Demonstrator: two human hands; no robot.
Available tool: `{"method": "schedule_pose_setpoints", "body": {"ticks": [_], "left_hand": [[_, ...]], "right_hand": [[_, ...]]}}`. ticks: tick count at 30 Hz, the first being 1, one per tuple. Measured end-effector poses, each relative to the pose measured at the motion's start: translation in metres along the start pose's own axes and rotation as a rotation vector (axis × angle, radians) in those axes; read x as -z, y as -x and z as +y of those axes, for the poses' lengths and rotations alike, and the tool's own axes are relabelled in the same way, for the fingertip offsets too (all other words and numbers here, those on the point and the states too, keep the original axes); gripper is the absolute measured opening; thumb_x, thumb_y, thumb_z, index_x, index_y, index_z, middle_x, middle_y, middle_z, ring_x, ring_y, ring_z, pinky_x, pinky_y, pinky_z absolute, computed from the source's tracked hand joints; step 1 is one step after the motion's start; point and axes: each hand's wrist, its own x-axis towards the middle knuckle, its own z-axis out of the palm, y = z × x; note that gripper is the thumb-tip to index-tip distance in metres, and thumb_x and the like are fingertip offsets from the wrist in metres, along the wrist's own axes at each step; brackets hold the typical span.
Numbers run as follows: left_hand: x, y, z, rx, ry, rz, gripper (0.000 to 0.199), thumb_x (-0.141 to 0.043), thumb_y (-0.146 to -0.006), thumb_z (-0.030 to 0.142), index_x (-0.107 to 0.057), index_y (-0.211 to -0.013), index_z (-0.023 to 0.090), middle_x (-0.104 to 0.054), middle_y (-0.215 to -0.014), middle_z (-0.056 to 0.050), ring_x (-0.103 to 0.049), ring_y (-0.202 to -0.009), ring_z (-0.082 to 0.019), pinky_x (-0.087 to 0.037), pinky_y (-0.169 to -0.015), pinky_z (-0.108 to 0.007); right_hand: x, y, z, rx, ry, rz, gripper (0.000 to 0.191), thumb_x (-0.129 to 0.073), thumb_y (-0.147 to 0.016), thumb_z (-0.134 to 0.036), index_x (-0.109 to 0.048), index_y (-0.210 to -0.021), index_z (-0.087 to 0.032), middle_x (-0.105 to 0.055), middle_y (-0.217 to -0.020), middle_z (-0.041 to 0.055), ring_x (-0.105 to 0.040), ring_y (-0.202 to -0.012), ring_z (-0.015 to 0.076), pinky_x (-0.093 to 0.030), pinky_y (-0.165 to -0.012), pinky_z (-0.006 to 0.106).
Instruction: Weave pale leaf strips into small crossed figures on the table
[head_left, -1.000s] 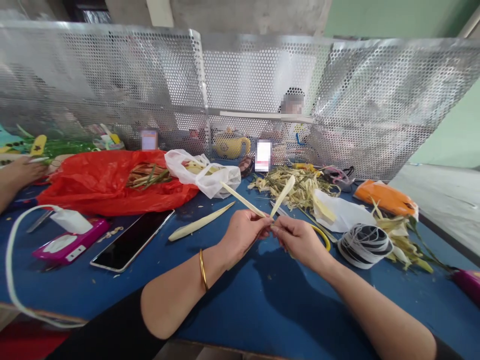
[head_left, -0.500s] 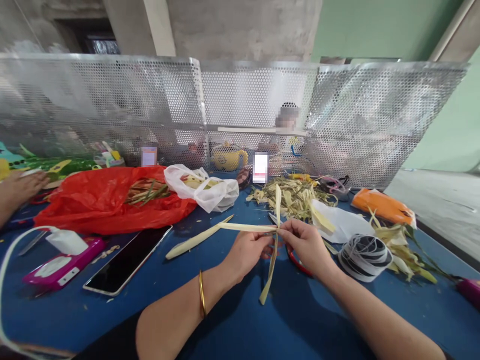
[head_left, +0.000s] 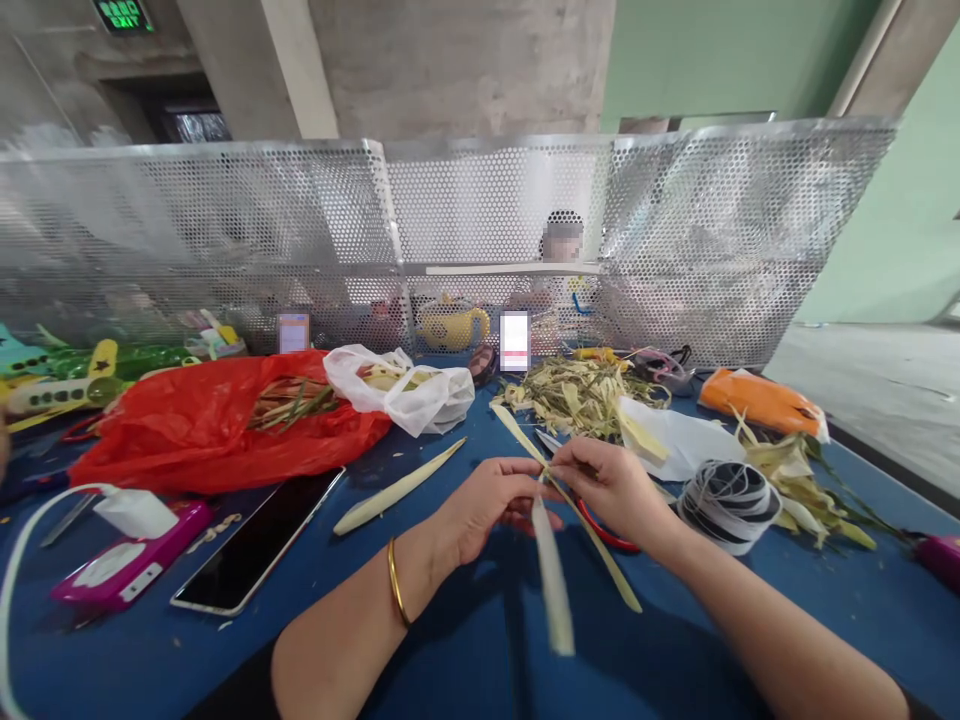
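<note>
My right hand [head_left: 611,488] pinches the crossing point of pale dried husk strips. One husk strip [head_left: 553,590] hangs down toward me. The other strip [head_left: 611,562] runs slantwise, from beyond my fingers to the near right. My left hand [head_left: 491,505], with a gold bangle on the wrist, is closed on the strips at the same crossing; its fingertips are partly hidden. Red-handled scissors [head_left: 615,540] lie under my right hand, partly covered. A single loose husk leaf [head_left: 397,488] rests on the blue table to the left.
A red plastic bag [head_left: 187,420], white bag [head_left: 420,395], phone [head_left: 259,540] and purple power strip [head_left: 135,560] lie leftward. Behind my hands is a husk pile [head_left: 577,395]. A cord roll [head_left: 727,505] and orange packet [head_left: 761,402] sit rightward. A perforated metal screen [head_left: 480,200] stands behind.
The strip that stretched left has swung down toward me. The other strip has turned, its near end moving right and its far end left. Both hands stay at the crossing.
</note>
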Motion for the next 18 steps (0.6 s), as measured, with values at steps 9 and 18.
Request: {"method": "schedule_pose_setpoints", "body": {"ticks": [9, 18], "left_hand": [[-0.0019, -0.0038, -0.0069, 0.022, 0.044, 0.144, 0.026, -0.071, -0.075, 0.037, -0.07, -0.082, 0.012, -0.073, -0.081, -0.009, -0.064, -0.055, -0.012, -0.046, -0.051, -0.021], [-0.0055, -0.0044, -0.0017, 0.014, 0.229, 0.336, 0.012, -0.07, -0.078, 0.024, -0.068, -0.083, 0.012, -0.072, -0.081, -0.007, -0.061, -0.048, -0.009, -0.035, -0.039, -0.016]], "right_hand": [[-0.0028, 0.0004, 0.0023, -0.022, 0.0, -0.01, 0.004, -0.054, -0.084, -0.019, -0.056, -0.086, -0.021, -0.063, -0.071, -0.0016, -0.059, -0.065, 0.0144, -0.043, -0.061, 0.025], [0.005, 0.0016, -0.0038, 0.136, 0.29, 0.21, 0.018, -0.051, -0.092, -0.031, -0.058, -0.078, -0.021, -0.062, -0.084, 0.0049, -0.059, -0.081, 0.0193, -0.041, -0.071, 0.029]]}}
